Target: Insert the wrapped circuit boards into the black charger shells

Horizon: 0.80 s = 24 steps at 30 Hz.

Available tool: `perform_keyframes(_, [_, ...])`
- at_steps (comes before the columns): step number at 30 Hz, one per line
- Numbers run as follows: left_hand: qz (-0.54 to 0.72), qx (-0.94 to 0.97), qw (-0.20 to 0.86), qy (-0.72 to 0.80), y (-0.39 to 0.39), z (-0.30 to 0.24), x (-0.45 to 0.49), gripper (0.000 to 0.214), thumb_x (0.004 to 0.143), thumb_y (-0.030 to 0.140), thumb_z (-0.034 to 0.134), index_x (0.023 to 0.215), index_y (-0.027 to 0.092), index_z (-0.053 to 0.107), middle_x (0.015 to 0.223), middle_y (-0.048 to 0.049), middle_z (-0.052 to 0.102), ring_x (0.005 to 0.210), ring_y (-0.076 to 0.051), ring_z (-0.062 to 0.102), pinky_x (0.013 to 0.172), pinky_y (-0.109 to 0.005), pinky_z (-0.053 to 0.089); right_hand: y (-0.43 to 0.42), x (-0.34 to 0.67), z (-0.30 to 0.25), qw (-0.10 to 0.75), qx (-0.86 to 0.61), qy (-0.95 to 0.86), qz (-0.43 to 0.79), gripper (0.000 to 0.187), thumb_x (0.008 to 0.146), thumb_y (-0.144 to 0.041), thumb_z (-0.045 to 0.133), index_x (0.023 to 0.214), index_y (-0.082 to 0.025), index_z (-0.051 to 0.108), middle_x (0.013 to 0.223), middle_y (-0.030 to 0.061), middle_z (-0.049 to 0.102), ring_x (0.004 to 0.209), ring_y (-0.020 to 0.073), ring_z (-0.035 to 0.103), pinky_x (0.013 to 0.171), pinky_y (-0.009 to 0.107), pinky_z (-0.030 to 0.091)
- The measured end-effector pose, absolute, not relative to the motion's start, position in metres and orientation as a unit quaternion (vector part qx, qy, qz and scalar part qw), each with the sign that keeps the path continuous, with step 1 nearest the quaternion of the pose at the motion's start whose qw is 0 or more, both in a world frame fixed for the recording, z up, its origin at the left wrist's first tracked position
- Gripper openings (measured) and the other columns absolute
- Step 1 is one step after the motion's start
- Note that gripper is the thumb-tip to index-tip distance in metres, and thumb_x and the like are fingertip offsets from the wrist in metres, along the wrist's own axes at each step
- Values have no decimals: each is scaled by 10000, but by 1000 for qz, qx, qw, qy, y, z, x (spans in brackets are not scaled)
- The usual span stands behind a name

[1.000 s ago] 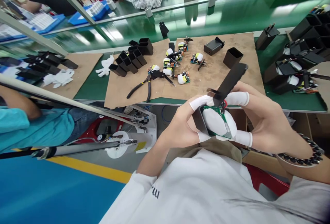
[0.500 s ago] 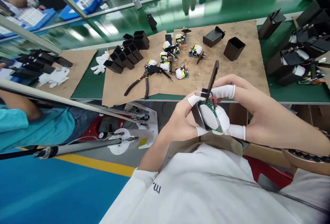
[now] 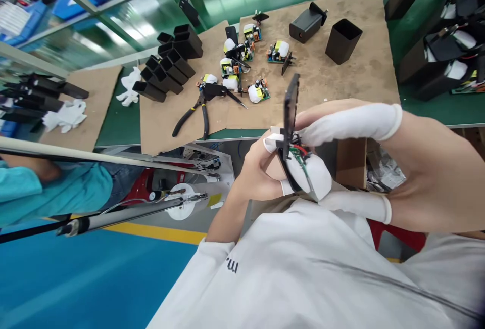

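In front of my white shirt, both hands grip a charger circuit board [image 3: 307, 177] with rounded white blocks on it. A black plug plate [image 3: 291, 109] stands up from its far end, joined by red wires. My left hand [image 3: 257, 170] pinches the board's left side, along a black strip, with white finger covers on thumb and finger. From the right, my right hand [image 3: 413, 167], also in white finger covers, closes on the white block and the far end near the wires. Its fingertips are partly hidden behind the board.
Black-handled pliers [image 3: 204, 109] lie on the cardboard [image 3: 253, 114] near several loose circuit boards [image 3: 258, 91]. Several black cases [image 3: 170, 66] stand at left, another black case [image 3: 343, 41] at right. More assemblies [image 3: 435, 61] crowd the right edge. A person's teal sleeve [image 3: 18, 182] shows at left.
The view has shifted, so the bench things sit higher and slightly left. My right hand looks larger and nearer the camera. The plug plate and board have turned slightly; both hands keep their hold.
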<state>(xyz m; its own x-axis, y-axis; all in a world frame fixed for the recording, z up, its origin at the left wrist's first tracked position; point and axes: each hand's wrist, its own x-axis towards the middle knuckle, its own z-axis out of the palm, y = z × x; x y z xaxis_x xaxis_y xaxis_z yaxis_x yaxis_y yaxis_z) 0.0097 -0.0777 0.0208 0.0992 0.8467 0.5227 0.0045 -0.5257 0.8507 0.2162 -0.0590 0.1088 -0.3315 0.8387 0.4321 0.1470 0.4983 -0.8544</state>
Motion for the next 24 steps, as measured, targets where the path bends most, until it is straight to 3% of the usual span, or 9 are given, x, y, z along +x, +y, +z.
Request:
perform_keyframes(4, [546,653,376,368,-80,13,5,769,509,755,929,1079,269,756,1102,-58,750,1163,-343,728,1088,-486,576,-58,214,111,470,-343,-735,347,212,930,-503,696,1053,-337,743,1276,-27,737,1272,234,711,1005,390,676])
perform_keyframes(7, [531,643,402,380,-81,18,6,820,523,732,935,1165,260,742,1170,-72,758,1223,-351,716,1103,-469,577,-48,220,121,411,-274,-806,327,148,942,-409,700,1072,-358,746,1260,-58,758,1260,213,722,1043,381,660])
perform_keyframes(12, [483,604,507,381,-75,38,13,719,585,519,999,1169,195,733,1146,-104,777,1135,-320,754,1053,-417,604,-21,233,127,312,-189,-880,305,357,954,-293,675,1307,-343,694,1433,-21,698,1355,231,668,1101,369,626])
perform_keyframes(14, [429,583,591,355,-70,44,14,723,523,475,1029,1116,178,742,1072,-104,786,1055,-318,770,1002,-426,627,-7,233,121,293,-178,-888,308,364,973,-256,615,1314,-353,695,1552,-46,610,1447,253,593,1159,436,582])
perform_keyframes(17, [334,530,731,271,-61,48,13,768,378,432,1068,1031,166,763,976,-119,790,964,-343,776,900,-443,656,14,228,110,280,-106,-912,279,352,976,-209,558,1254,-346,726,1621,-80,534,1595,271,379,1272,553,426])
perform_keyframes(19, [295,493,787,224,-58,49,10,778,337,396,1077,1012,160,773,944,-132,787,932,-353,774,857,-446,660,23,228,103,263,-91,-925,260,332,981,-200,553,1223,-329,740,1506,-55,654,1536,256,483,1242,532,468])
perform_keyframes(22, [305,481,783,250,-60,48,8,795,341,326,1077,1056,151,775,938,-125,782,932,-339,767,864,-431,648,23,232,95,240,-143,-932,231,298,972,-197,595,1195,-304,759,1162,-16,828,1076,216,802,916,343,673])
perform_keyframes(24, [349,483,733,330,-65,46,11,823,393,285,1064,1143,146,753,997,-118,781,974,-318,759,903,-408,632,11,235,92,270,-215,-921,182,317,952,-153,605,1173,-303,773,1048,-14,848,891,204,824,759,290,673])
